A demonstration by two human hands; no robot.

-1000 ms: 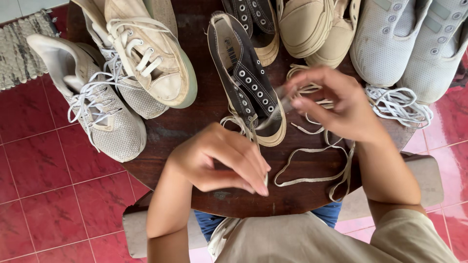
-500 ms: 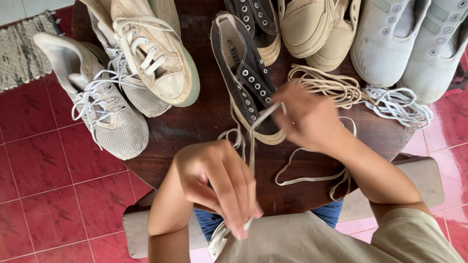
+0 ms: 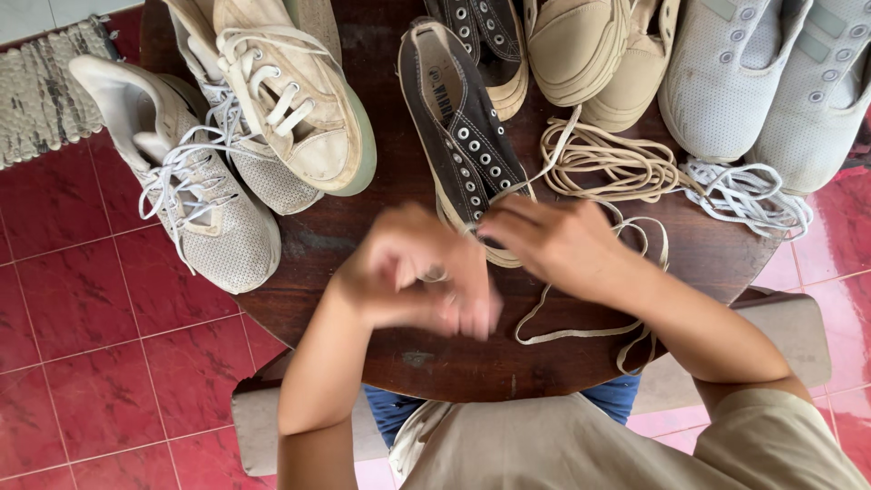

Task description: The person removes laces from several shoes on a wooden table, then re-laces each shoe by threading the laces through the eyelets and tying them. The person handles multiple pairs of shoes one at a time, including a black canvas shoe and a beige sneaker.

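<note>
Nearest the camera, over the front edge of the round dark wooden table (image 3: 435,363), the left hand (image 3: 419,270) is blurred, its fingers curled inward; whether they pinch anything cannot be told. Just beside it, the right hand (image 3: 553,245) is at the toe of the dark canvas sneaker (image 3: 463,127), fingers bent around the cream shoelace (image 3: 581,331) where it leaves the lowest eyelets; the grip itself is hidden between the two hands. That lace's loose length trails right of the hands and loops back along the table edge below the right forearm. The sneaker lies with its toe toward the person, so it sits directly beyond both hands and touching them.

Farther out, a coil of tan laces (image 3: 612,163) and a bundle of white laces (image 3: 748,195) lie to the right. On the left sit a grey mesh sneaker (image 3: 204,222) and a cream laced shoe (image 3: 299,100). At the far edge stand beige shoes (image 3: 590,54) and pale grey shoes (image 3: 771,82).
</note>
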